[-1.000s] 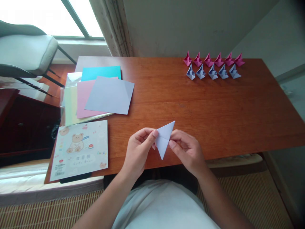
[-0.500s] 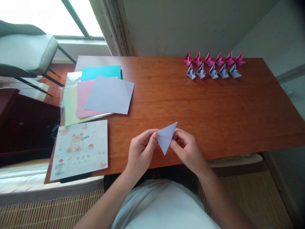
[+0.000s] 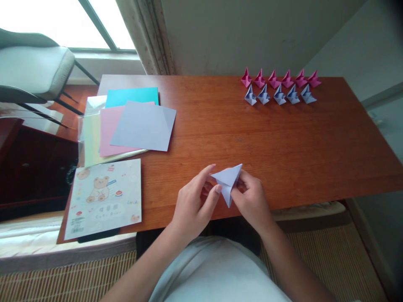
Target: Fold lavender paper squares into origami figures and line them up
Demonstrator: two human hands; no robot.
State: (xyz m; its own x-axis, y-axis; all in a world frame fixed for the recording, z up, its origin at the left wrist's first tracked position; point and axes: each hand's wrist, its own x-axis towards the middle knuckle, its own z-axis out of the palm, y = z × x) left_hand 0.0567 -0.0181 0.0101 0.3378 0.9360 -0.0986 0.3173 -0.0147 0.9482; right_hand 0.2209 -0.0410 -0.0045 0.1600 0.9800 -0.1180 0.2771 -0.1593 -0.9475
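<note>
A folded piece of pale lavender paper [image 3: 227, 178], roughly triangular with a crease across it, is held above the table's front edge. My right hand [image 3: 250, 195] pinches it along its right side, thumb in front and the other fingers partly behind. At the paper's left, my left hand [image 3: 197, 199] has its thumb and index finger spread apart. The left thumb tip is at the paper's lower left edge, and the index fingertip is near its left corner. The remaining left fingers are curled and partly hidden.
On the wooden table [image 3: 201, 117], a row of pink folded paper figures [image 3: 273, 79] stands behind a row of lavender ones [image 3: 279, 95]. At left, a lavender sheet [image 3: 145, 126] overlaps pink [image 3: 107, 132] and teal sheets [image 3: 132, 96]; a bear-printed packet [image 3: 103, 197] lies in front.
The folded paper has shifted right and tilted, its lower part now narrower. My left index finger has lifted away from the thumb, while my right hand has stayed closed on the paper.
</note>
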